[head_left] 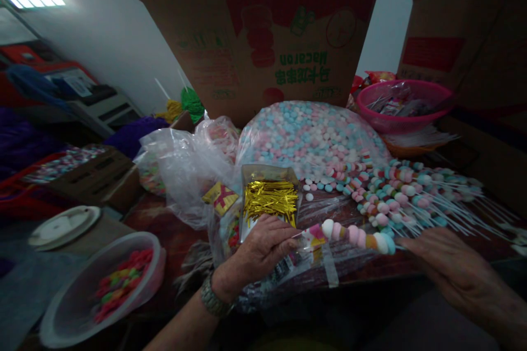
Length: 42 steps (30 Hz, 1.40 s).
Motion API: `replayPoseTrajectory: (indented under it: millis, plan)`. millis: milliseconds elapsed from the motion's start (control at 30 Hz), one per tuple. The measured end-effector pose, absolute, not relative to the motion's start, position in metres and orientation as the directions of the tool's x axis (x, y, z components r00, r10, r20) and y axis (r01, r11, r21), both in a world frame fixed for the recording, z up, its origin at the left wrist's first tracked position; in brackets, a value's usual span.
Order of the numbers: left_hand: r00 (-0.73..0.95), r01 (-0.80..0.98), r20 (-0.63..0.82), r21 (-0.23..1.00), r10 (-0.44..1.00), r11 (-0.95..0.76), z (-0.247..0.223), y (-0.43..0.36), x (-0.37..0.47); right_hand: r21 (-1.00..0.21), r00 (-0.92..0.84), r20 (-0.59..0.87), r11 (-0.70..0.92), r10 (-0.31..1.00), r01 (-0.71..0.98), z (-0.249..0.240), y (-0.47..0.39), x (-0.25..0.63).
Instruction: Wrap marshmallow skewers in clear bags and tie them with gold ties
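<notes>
A marshmallow skewer [357,235] in pink, white, blue and tan lies level between my two hands. My right hand [448,266], slightly blurred, closes around its stick end; most of the stick is hidden. Its left end meets a clear plastic wrapper [315,238] with pink and yellow print. My left hand [263,247], with a watch on the wrist, pinches the wrapper's far end. Just beyond the left hand, a tray [269,170] holds gold twist ties [272,200]. Many finished-looking skewers [399,197] lie piled on the right, sticks pointing right.
Behind the tray bulges a large clear bag of marshmallows [308,131]. A translucent bowl [152,249] with colourful candies stands at the left, near a lidded bucket [78,230]. At the back right sits a pink basket [407,104]. Tall cardboard boxes [288,27] rise behind.
</notes>
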<state>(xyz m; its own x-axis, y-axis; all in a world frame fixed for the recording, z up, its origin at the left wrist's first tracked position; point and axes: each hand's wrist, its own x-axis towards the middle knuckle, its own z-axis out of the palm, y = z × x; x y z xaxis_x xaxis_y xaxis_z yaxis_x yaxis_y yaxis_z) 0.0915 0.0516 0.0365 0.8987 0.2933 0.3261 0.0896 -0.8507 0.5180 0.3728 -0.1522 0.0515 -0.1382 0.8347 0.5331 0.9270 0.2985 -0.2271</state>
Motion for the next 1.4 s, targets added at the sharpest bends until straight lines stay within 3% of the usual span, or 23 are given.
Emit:
replayPoseTrajectory:
  millis: [233,433,733,1000,1167,1300,1367,1400]
  plan:
    - [0.928,0.135,0.238,0.502,0.286,-0.854,0.038,0.050,0.093,-0.160,-0.206,0.484,0.318,0.850,0.935,0.052,-0.157,0.373]
    - [0.953,0.058,0.228,0.506,0.199,-0.861,0.043,0.048,0.103,-0.290,-0.181,0.402,0.313,0.898,0.905,0.045,-0.159,0.369]
    - [0.968,0.023,0.206,0.492,0.142,-0.870,0.055,0.051,0.113,-0.544,0.001,0.247,0.138,0.969,0.827,0.029,-0.154,0.344]
    - [0.984,0.139,0.067,0.312,0.168,-0.940,0.042,0.046,0.125,-0.666,-0.032,0.130,0.111,0.991,0.738,0.020,-0.139,0.328]
    - [0.989,0.091,0.085,0.308,0.122,-0.947,0.027,0.032,0.144,-0.703,-0.092,0.011,0.073,0.996,0.707,0.020,-0.124,0.310]
    - [0.995,0.058,0.053,0.323,0.079,-0.945,0.030,0.015,0.161,-0.846,-0.017,-0.056,-0.038,0.998,0.531,0.004,-0.104,0.282]
    - [0.983,0.034,0.153,0.407,0.104,-0.913,0.035,0.010,0.157,-0.932,0.050,-0.051,-0.066,0.997,0.356,-0.007,-0.097,0.275]
    - [0.948,0.045,0.257,0.479,0.189,-0.877,0.037,0.010,0.152,-0.959,0.093,-0.045,-0.069,0.995,0.273,-0.012,-0.095,0.274]
